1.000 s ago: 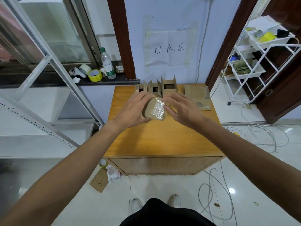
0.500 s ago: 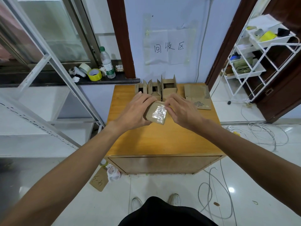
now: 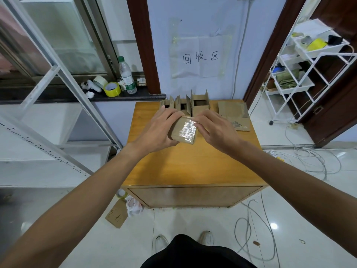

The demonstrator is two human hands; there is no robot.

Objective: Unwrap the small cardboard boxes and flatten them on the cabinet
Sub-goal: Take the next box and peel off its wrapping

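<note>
A small cardboard box [image 3: 183, 130] sealed with shiny clear tape is held just above the wooden cabinet top [image 3: 193, 165]. My left hand [image 3: 160, 130] grips its left side, fingers curled over the far edge. My right hand [image 3: 214, 128] holds its right side, fingertips pinching at the tape on the top face. Behind the hands, three opened small boxes [image 3: 200, 103] stand in a row with flaps up at the cabinet's back edge. Flattened cardboard pieces [image 3: 234, 115] lie at the back right corner.
A window ledge to the left carries a water bottle [image 3: 127, 76] and yellow tape roll [image 3: 112, 89]. A white wire rack [image 3: 301, 74] stands at the right. Cables [image 3: 309, 161] trail over the floor right of the cabinet. A cardboard scrap [image 3: 116, 217] and plastic bag lie by its base.
The box has turned slightly in my hands, its taped face tilting more toward me. My right fingertips have shifted along the tape at the box's top right corner.
</note>
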